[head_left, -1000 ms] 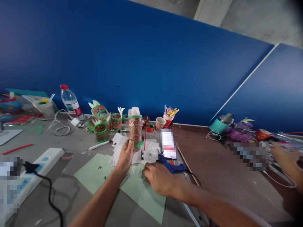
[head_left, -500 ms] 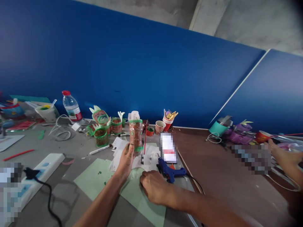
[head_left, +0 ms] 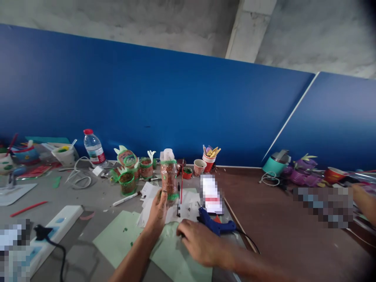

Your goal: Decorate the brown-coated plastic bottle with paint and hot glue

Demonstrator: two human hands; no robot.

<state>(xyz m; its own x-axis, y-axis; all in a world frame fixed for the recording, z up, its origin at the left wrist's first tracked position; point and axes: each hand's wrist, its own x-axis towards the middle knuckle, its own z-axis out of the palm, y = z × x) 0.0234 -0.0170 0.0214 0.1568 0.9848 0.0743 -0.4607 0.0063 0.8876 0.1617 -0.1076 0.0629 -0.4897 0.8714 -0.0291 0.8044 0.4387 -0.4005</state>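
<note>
Your left hand grips the brown-and-green container upright, low on its body. Your right hand, fingers curled, is nearer you, apart from it, over green paper; cannot tell if it holds anything. Blue glue gun just beside. Left grip unchanged; more grey wall shows than before.

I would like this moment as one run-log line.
left hand: holds brown-green plastic bottle | right hand: curled over green paper, grip unclear | nearby: blue glue gun
</note>
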